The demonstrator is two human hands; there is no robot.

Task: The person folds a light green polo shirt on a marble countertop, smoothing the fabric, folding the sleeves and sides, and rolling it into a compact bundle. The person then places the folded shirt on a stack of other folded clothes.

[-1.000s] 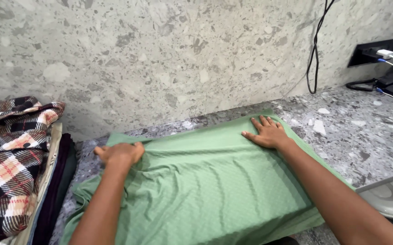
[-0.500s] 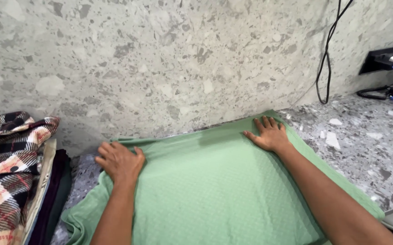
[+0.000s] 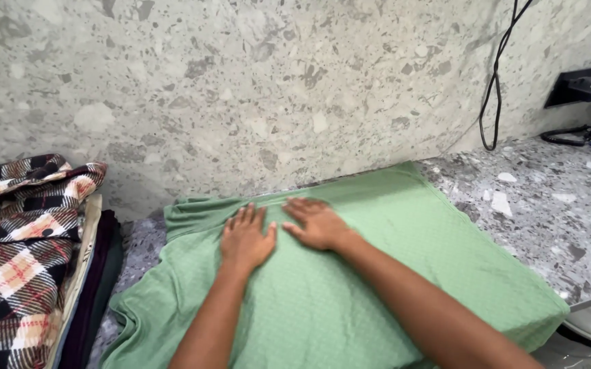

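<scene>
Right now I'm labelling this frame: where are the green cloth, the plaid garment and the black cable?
green cloth (image 3: 404, 266), head view, flat middle right of the forearm.
plaid garment (image 3: 15, 260), head view, top of the folded pile.
black cable (image 3: 493, 89), head view, hanging stretch against the wall.

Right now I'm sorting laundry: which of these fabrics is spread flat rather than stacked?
The green cloth, spread over the stone counter under both hands. The plaid fabric tops a pile of folded dark pieces at the left.

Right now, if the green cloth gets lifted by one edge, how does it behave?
Likely floppy: the green cloth drapes over the counter edge and bunches in folds near the wall. Probably light, thin knit. Pushed, it would likely wrinkle rather than slide whole, as around the left hand and right hand.
</scene>
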